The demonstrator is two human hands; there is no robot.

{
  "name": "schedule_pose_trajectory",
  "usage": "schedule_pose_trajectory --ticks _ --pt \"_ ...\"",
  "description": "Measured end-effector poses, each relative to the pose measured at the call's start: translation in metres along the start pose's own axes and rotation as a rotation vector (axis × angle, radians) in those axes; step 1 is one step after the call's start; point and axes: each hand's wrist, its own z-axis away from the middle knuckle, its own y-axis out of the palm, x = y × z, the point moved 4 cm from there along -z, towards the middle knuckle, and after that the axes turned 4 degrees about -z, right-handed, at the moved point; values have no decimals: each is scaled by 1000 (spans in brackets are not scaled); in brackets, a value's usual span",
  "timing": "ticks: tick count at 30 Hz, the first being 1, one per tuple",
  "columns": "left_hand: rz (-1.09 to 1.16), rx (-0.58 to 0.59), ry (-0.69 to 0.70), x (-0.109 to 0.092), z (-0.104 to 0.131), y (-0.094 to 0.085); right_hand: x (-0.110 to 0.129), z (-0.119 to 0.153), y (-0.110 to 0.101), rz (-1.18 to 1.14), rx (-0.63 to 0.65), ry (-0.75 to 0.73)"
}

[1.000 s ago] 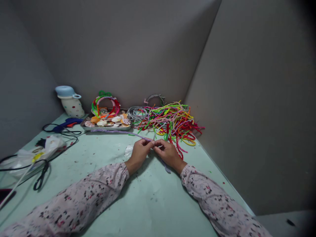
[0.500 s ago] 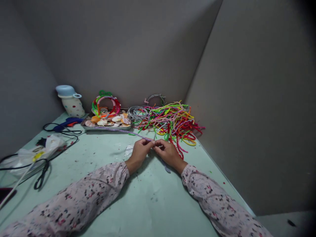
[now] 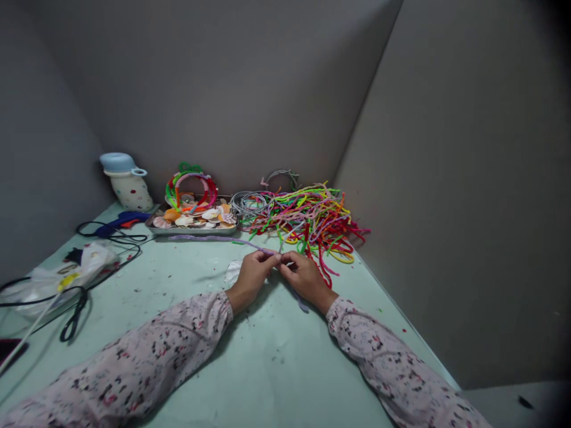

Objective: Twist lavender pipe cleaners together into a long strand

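A long purple pipe cleaner (image 3: pixel 214 238) runs from the front of the shell tray to my fingertips. My left hand (image 3: pixel 255 274) is closed in a pinch on it. My right hand (image 3: pixel 304 274) is closed too, its thumb and fingertips meeting the left ones at the same spot. A thin grey strand (image 3: pixel 288 236) rises from between the fingertips toward the heap behind. Below my right hand a greyish-purple end (image 3: pixel 302 305) sticks out over the table. Exactly how the strands cross is hidden by the fingers.
Behind my hands lie a metal tray (image 3: pixel 196 230) of seashells with colourful rings on top, coiled grey wire (image 3: pixel 252 204) and a heap of pipe cleaners (image 3: pixel 312 208). At left are a bottle (image 3: pixel 131 189), a blue glue gun (image 3: pixel 121 223), black cables (image 3: pixel 74 318) and a plastic bag (image 3: pixel 91 261).
The purple pipe cleaner's free left part has dropped from the tray's rim to just in front of it. Both hands stay pinched together in nearly the same place.
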Motion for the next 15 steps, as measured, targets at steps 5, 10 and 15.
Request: schedule_pose_trajectory --ticks 5,10,15 --pt "10 17 -12 0 0 1 -2 0 0 7 2 -3" --pt "52 25 -14 1 -1 2 -6 1 1 4 0 -12" --pt "59 24 -24 3 -1 2 -7 1 2 -13 14 7"
